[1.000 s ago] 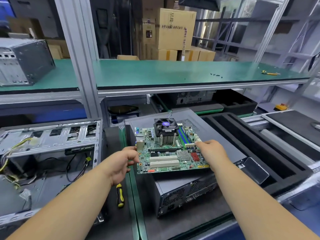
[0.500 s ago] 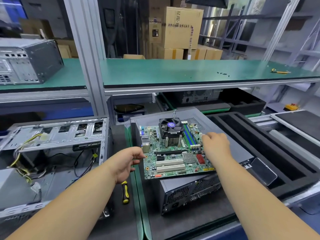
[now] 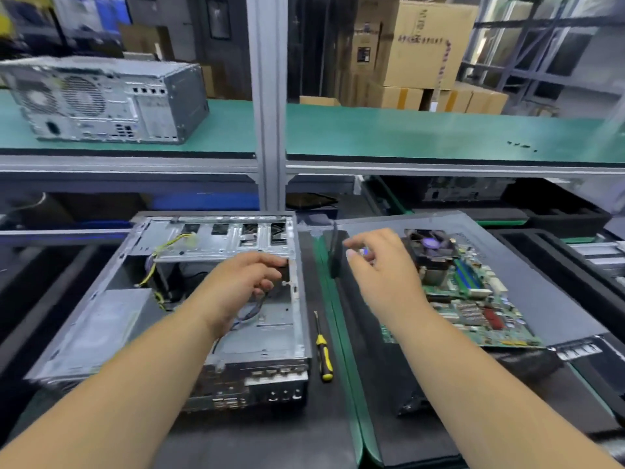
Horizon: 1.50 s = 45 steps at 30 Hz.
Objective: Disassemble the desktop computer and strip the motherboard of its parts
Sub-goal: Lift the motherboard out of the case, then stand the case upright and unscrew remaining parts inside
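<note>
The motherboard (image 3: 473, 299) lay at the right of the frame on top of a closed grey computer case (image 3: 541, 299), with its black fan cooler (image 3: 431, 247) at the upper end and blue memory sticks just right of the cooler. Going from the left: in the upper left a grey tower (image 3: 105, 99) stood on the green shelf (image 3: 372, 130), rear panel toward the camera. Below it, in the lower left and centre, the opened chassis (image 3: 189, 319) lay on the bench with yellow and black cables loose inside. The left hand (image 3: 243, 286) reached into the chassis near its right wall, fingers curled around dark cables (image 3: 250, 316); blur made the grasp hard to confirm. Just right of the chassis a yellow-and-black screwdriver (image 3: 323, 353) lay on the dark mat. Right of centre the right hand (image 3: 382, 275) hovered over the left edge of the motherboard, fingers loosely bent and holding nothing. Cardboard boxes (image 3: 422, 45) were stacked in the upper right behind the shelf.
</note>
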Each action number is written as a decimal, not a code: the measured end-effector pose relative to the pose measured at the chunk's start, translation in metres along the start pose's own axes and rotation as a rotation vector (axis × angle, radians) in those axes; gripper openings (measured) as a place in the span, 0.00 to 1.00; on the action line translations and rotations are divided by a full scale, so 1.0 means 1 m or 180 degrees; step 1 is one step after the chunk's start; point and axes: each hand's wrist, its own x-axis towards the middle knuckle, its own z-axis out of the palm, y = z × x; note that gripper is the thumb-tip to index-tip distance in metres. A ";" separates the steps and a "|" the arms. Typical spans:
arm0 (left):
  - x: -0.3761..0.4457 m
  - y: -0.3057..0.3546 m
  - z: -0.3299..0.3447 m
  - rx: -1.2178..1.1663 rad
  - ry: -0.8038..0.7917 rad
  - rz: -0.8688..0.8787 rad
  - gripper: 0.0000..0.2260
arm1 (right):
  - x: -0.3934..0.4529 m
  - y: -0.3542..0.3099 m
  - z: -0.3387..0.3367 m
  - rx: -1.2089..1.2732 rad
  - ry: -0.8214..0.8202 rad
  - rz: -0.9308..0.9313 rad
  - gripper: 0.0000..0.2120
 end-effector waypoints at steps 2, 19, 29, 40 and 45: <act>0.001 -0.001 -0.038 0.0163 0.0136 0.0117 0.10 | 0.001 -0.017 0.031 -0.0136 -0.0327 0.0082 0.08; 0.070 -0.051 -0.232 0.2871 0.0092 0.0533 0.32 | -0.009 -0.042 0.160 -0.2147 -0.0999 0.1928 0.45; 0.071 -0.056 -0.211 0.2933 -0.1246 0.1231 0.18 | -0.009 -0.046 0.166 -0.2445 -0.0916 0.1809 0.49; 0.094 -0.054 -0.181 0.4283 -0.2172 -0.0070 0.39 | -0.011 -0.042 0.168 -0.2537 -0.0841 0.1684 0.49; 0.111 -0.047 -0.173 0.4132 -0.2980 -0.0484 0.45 | -0.011 -0.037 0.170 -0.2573 -0.0806 0.1675 0.49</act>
